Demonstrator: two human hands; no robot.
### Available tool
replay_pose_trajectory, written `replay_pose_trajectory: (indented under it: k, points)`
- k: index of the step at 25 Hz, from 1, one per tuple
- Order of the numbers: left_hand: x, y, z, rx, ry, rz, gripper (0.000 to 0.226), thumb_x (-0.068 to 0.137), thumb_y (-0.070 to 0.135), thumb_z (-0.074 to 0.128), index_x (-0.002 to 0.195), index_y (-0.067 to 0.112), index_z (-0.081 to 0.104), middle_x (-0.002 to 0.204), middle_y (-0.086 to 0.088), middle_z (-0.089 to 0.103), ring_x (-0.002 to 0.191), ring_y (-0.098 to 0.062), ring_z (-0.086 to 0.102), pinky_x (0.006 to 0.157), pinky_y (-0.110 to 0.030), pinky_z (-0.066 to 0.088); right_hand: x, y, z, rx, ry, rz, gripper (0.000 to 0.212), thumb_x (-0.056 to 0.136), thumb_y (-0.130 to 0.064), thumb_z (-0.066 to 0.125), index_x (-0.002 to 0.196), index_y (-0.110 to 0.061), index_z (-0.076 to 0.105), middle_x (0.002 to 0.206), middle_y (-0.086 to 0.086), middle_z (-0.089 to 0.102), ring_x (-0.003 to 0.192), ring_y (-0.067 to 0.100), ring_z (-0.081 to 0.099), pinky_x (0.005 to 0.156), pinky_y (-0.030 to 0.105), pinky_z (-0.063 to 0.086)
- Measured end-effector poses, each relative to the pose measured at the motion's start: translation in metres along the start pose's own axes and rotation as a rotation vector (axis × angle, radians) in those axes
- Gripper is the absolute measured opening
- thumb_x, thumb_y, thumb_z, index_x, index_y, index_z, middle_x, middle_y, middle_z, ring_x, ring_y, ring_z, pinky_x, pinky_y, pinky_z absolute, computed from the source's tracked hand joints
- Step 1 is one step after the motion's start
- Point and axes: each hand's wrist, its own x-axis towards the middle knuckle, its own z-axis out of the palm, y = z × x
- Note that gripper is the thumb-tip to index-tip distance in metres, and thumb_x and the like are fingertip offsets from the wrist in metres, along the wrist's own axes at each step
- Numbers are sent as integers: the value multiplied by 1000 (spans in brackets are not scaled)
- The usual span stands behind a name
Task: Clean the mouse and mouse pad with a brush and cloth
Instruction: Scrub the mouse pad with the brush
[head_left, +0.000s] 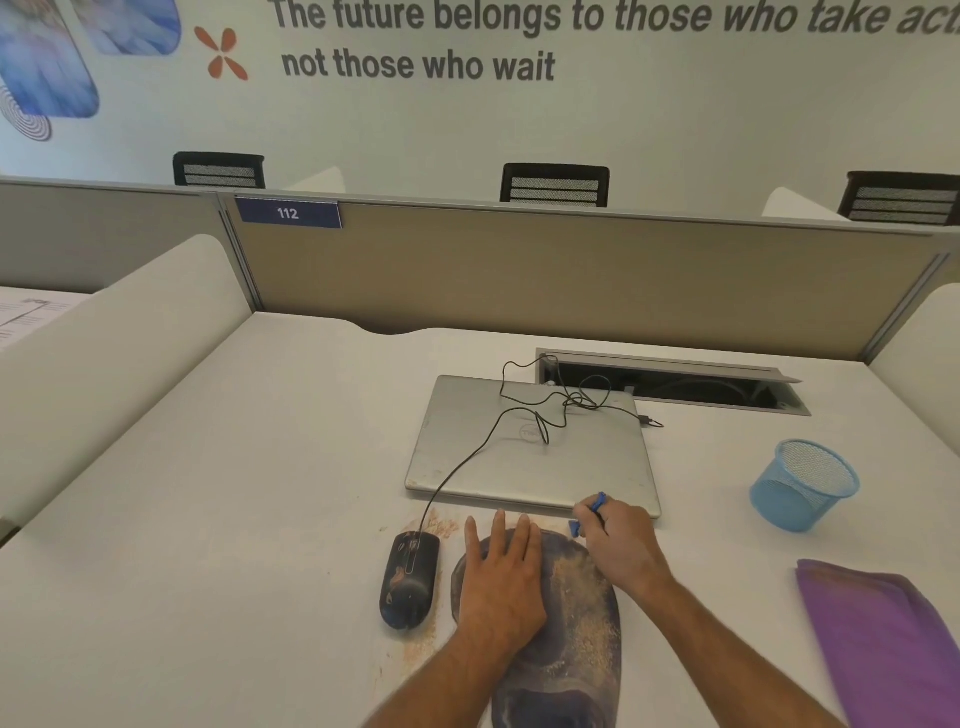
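Note:
A dark oval mouse pad (576, 618) lies at the desk's near edge, dusted with tan grit. My left hand (501, 577) rests flat on its left part, fingers spread. My right hand (621, 543) is at the pad's far right corner, closed around a small blue brush (589, 514) whose head touches the pad's edge. A black wired mouse (409, 579), smeared with the same grit, sits on the desk just left of the pad. A folded purple cloth (883, 639) lies at the right, apart from both hands.
A shut silver laptop (530, 457) lies behind the pad with the mouse cable (467, 460) looped over it. A blue mesh cup (802, 483) stands at the right. An open cable slot (670, 382) is at the back. Tan grit (441, 525) is scattered around the mouse.

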Motion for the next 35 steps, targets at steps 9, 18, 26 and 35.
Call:
replay_pose_trajectory:
  k: [9,18,26,35]
  points:
    - [2,1,-2,9,-28,-6,72,103,38,31,159,18,-9,168,-5,-10,151,-36,-19,107,-64,-27,0,5,-2,1,-36,26,29,97,-29,52,78,-15,68,68,-4,65,65,9,61,57,24,41]
    - [1,1,-4,3,-41,-9,73,104,40,32,159,18,-10,168,-5,-11,151,-36,-19,110,-64,-23,-2,9,-6,110,-3,2,26,98,-28,52,76,-20,64,69,-4,66,65,6,62,57,18,43]
    - [0,1,-3,0,-15,-9,75,100,34,35,160,19,-6,169,-4,-8,151,-36,-18,106,-65,-27,2,-3,-14,76,-310,-236,18,96,-30,55,91,-30,73,92,-14,73,89,1,64,82,23,50]
    - [1,1,-1,-8,-27,-11,76,101,37,36,160,19,-9,169,-4,-9,152,-35,-17,107,-64,-26,12,-6,-31,-25,-284,-120,25,96,-25,51,78,-16,65,81,2,70,79,11,69,76,32,54]
